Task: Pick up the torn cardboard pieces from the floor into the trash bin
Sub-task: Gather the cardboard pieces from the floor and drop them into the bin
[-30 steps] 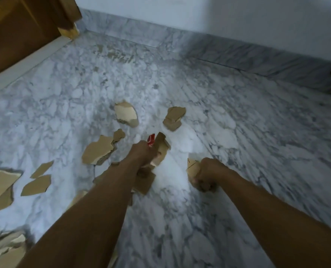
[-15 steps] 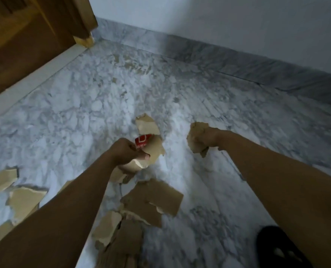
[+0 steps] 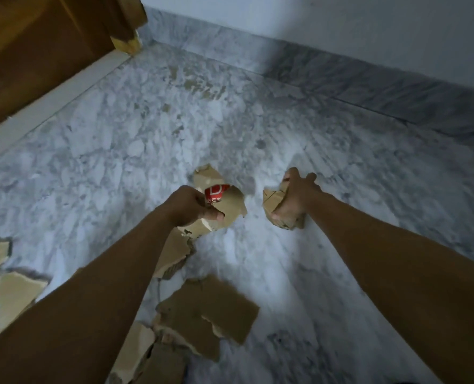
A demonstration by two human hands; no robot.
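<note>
My left hand (image 3: 188, 203) grips a bunch of torn brown cardboard pieces (image 3: 230, 206), one with a red printed patch, held above the marble floor. A piece (image 3: 205, 177) lies on the floor just beyond that bunch. My right hand (image 3: 294, 198) holds another small stack of cardboard pieces (image 3: 272, 200), thumb curled round its lower edge. More torn pieces lie on the floor below my arms: a large one (image 3: 216, 309) in the middle, others at the bottom (image 3: 136, 353), and some at the left (image 3: 11, 292). No trash bin is in view.
A wooden door and frame (image 3: 41, 48) stand at the far left behind a white threshold strip (image 3: 50, 106). A marble skirting (image 3: 369, 79) runs along the white wall at the back. The floor is grey-white marble (image 3: 147, 128).
My right hand went forward from its first piece and closed on the far right pieces. My left hand kept its bunch. The view moved forward, so floor pieces slid down the frame.
</note>
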